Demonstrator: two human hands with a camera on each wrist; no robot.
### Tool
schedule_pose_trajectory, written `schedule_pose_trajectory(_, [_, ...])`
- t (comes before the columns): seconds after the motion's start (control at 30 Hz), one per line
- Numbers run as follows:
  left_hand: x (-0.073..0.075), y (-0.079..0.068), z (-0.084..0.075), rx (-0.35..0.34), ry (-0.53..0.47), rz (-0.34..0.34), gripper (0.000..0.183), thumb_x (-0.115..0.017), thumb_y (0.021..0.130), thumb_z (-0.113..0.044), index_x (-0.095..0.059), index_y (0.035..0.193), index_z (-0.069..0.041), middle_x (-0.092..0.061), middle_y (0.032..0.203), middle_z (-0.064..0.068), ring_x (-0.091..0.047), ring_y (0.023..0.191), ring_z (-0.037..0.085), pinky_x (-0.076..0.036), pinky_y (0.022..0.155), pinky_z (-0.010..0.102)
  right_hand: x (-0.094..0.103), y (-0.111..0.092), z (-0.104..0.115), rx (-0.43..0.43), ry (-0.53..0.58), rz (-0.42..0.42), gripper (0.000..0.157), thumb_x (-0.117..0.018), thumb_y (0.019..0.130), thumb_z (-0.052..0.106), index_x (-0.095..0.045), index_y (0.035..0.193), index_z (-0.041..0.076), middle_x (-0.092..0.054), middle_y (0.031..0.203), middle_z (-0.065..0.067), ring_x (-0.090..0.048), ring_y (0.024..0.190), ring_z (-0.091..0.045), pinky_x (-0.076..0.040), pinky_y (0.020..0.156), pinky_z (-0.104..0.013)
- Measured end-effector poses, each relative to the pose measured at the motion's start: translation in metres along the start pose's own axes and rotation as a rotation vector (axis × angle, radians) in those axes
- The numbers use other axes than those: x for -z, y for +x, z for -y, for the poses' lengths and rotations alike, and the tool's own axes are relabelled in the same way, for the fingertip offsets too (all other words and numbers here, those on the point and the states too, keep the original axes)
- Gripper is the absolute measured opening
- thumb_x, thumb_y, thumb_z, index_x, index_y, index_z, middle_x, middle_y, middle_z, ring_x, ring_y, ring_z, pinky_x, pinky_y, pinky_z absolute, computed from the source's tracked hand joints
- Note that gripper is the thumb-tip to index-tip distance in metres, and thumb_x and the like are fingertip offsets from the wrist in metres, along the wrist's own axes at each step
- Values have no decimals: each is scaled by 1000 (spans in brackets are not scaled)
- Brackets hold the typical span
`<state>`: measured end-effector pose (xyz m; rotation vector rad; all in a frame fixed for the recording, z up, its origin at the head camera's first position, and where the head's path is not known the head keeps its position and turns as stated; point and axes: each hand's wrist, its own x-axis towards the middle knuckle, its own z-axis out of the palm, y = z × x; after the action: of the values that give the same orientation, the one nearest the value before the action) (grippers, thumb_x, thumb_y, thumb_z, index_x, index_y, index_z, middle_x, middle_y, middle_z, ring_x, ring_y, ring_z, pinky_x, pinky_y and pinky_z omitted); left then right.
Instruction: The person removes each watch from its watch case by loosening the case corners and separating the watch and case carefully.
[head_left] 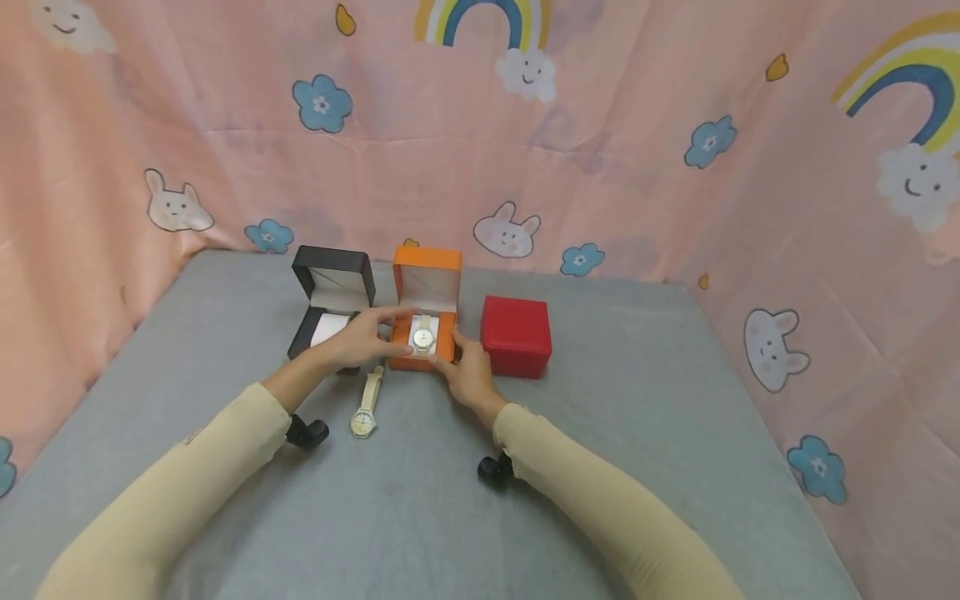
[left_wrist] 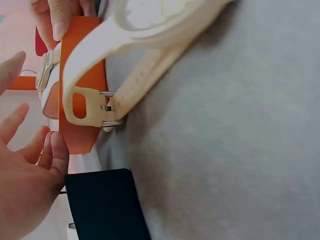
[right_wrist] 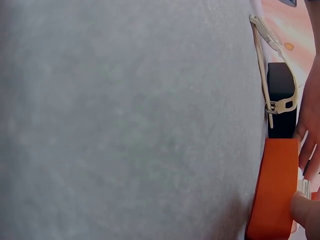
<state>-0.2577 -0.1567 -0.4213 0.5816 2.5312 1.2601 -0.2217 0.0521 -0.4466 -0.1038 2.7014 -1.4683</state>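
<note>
An orange watch box [head_left: 427, 258] stands with its lid raised. Inside, a cream-strapped wristwatch [head_left: 423, 338] is wrapped round a white cushion [head_left: 413, 327]. My left hand [head_left: 367, 336] is at the box's left side, fingers spread; in the left wrist view, fingertips meet the box's edge and the thumb stays apart. On the other side, my right hand [head_left: 471, 372] grips the front right corner, with the thumb [right_wrist: 304, 207] over the front rim. A second cream wristwatch [head_left: 363, 423] lies on the table in front, its strap buckled in a loop [left_wrist: 90, 55].
Left of the orange box, a black watch box [head_left: 333, 260] stands with its lid up and a white cushion inside, partly behind my left hand. A closed red box [head_left: 516, 333] is close on the right. Grey cloth covers the table [head_left: 420, 517]; a pink patterned curtain [head_left: 615, 200] hangs behind.
</note>
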Motion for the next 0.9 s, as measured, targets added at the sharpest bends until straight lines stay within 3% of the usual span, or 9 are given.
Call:
schedule_pose_trajectory(0.17, [0, 6, -2, 0, 17, 23, 72, -75, 91, -22, -43, 154, -11, -43, 158, 16, -43, 137, 40, -38, 112, 63, 0, -1, 1, 11, -5, -5, 71, -72, 94, 18, -37, 153, -2, -40, 160, -15, -37, 150, -25, -34, 122, -42])
schedule_pose_trajectory(0.3, [0, 9, -2, 6, 38, 18, 72, -76, 90, -22, -44, 153, -8, -45, 157, 17, -44, 135, 39, -36, 114, 62, 1, 0, 2, 29, -11, -18, 70, -72, 94, 18, -39, 152, -2, -41, 159, -16, -38, 150, -25, -33, 122, -42])
schedule_pose_trajectory(0.57, [-3, 15, -3, -21, 67, 31, 74, -78, 88, -14, -43, 152, -1, -43, 158, 21, -36, 147, 42, -28, 121, 61, 1, 1, 0, 30, -7, -19, 70, -72, 95, 17, -38, 152, -3, -40, 159, -16, -37, 150, -25, -34, 122, -42])
schedule_pose_trajectory(0.9, [-3, 15, -3, 8, 126, 44, 76, -77, 89, -15, -40, 154, -4, -35, 161, 24, -29, 151, 43, -24, 123, 60, 1, -2, 0, 29, -11, 2, 72, -72, 95, 18, -35, 154, -3, -38, 160, -15, -36, 150, -24, -34, 121, -43])
